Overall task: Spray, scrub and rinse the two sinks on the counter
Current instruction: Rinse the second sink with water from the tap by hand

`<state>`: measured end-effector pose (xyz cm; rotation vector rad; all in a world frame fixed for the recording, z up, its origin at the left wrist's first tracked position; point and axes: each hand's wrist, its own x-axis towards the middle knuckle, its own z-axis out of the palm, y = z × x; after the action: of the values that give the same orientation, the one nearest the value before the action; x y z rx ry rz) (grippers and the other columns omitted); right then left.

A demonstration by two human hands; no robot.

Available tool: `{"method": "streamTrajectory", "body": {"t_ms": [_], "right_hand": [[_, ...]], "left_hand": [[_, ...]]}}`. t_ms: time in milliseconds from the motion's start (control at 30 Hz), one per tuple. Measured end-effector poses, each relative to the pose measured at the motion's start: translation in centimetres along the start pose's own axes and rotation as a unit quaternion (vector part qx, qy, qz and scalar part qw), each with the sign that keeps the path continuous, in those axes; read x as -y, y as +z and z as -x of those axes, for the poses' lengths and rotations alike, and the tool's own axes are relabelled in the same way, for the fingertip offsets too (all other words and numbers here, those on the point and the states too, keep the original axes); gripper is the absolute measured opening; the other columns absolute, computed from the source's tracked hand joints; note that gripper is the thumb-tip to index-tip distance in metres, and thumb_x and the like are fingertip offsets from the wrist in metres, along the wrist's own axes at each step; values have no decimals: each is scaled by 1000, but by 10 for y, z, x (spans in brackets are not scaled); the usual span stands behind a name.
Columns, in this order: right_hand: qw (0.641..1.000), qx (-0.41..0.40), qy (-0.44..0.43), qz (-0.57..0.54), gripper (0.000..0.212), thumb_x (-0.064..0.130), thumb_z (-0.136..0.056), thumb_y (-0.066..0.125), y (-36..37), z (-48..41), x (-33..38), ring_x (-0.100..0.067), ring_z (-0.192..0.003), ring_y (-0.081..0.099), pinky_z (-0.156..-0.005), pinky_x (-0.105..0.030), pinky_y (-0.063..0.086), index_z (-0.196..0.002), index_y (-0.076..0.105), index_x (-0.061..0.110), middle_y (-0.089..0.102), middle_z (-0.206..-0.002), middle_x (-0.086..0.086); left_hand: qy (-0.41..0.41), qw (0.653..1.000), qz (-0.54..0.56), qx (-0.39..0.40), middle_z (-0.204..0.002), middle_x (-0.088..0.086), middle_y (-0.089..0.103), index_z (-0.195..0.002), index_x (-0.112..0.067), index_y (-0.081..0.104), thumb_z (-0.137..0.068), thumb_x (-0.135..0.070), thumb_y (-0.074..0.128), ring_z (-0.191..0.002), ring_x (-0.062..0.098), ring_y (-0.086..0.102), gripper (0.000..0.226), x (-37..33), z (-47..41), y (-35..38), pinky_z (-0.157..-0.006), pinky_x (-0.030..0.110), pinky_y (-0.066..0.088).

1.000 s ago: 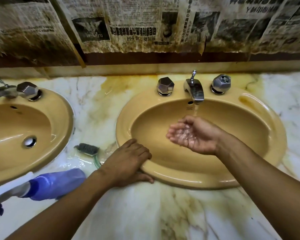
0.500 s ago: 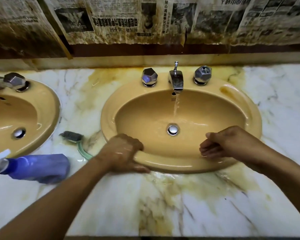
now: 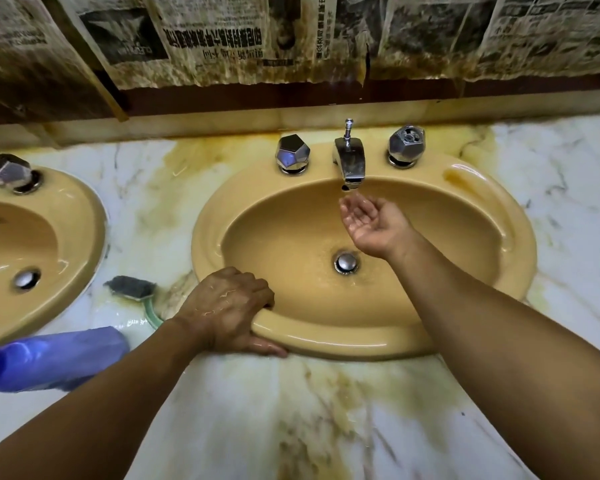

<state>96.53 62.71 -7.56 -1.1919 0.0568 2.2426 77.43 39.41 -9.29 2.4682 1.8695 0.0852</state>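
Two sinks on the marble tabletop (image 3: 222, 427): the right sink (image 3: 482, 258), square in front of the person, and the left sink (image 3: 66, 244), partly out of frame. Rinse step in hand, by my reading.

Right hand (image 3: 369, 223) cupped palm-up just under the faucet spout (image 3: 351, 168), fingers open, holding nothing; palm looks wet. A thin run of water at the spout, hard to make out. Basin wet around the drain (image 3: 346, 262).

Left hand (image 3: 227, 310) braced on the near rim of the right sink, fingers curled over the edge, thumb flat on the tabletop. Its grip is closed on the rim only, no tool.

Scrub brush (image 3: 132, 289) lies on the tabletop between the sinks, untouched. Blue spray bottle (image 3: 56, 355) on its side, near the left sink's front edge.

Next, likely: carry the caught water to the bowl walls and rim and sweep the residue toward the drain. Calls for a steady cupped palm. Yellow staining near the right handle (image 3: 406, 144) may want the brush again.
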Motion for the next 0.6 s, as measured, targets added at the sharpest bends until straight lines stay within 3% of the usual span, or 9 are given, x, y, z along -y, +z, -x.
{"method": "streamTrajectory", "body": {"t_ms": [100, 200, 333, 433, 500, 600], "right_hand": [[999, -1, -7, -49, 47, 19, -105, 54, 4, -15, -2, -27, -79, 76, -60, -36, 64, -66, 67, -3, 74, -82, -16], [997, 11, -13, -73, 41, 27, -106, 55, 6, -13, -4, -27, -69, 76, -67, -35, 65, -77, 67, 0, 74, -74, -15], [998, 40, -2, -37, 45, 30, -109, 47, 5, 7, -3, -26, -74, 78, -69, -32, 65, -89, 73, -1, 76, -86, -16], [996, 61, 29, 53, 49, 24, -110, 46, 2, 44, -4, -25, -74, 77, -63, -33, 64, -80, 73, -3, 74, -85, -16], [986, 57, 38, 150, 43, 20, -109, 45, -4, 79, -8, -28, -74, 76, -64, -36, 65, -85, 71, -6, 73, -84, -20], [951, 29, 33, 307, 31, 12, -106, 48, -19, 130, -15, -40, -83, 76, -75, -45, 65, -96, 67, -11, 74, -94, -29]], "left_hand": [[-6, 1000, 4, 1, -85, -13, 68, -91, -26, 70, -68, -103, 45, -77, 17, 66, 84, 2, 0, -2, -76, 33, 51], [-4, 1000, 1, 15, -84, -13, 66, -90, -27, 67, -67, -104, 43, -77, 16, 65, 84, 3, -2, -4, -78, 34, 51], [-17, 998, -3, 62, -87, -16, 66, -93, -29, 63, -65, -106, 39, -80, 13, 64, 85, 3, -3, -10, -83, 32, 46], [-46, 993, -1, 110, -94, -16, 67, -100, -30, 61, -62, -106, 40, -87, 12, 64, 87, -5, -5, -15, -90, 29, 42], [-65, 989, -7, 133, -101, -15, 68, -104, -30, 60, -62, -106, 37, -91, 13, 63, 90, -14, -8, -17, -95, 31, 41], [-88, 987, -19, 134, -105, -9, 70, -105, -28, 61, -67, -104, 35, -92, 20, 66, 89, -47, -15, -17, -86, 35, 44]]}}
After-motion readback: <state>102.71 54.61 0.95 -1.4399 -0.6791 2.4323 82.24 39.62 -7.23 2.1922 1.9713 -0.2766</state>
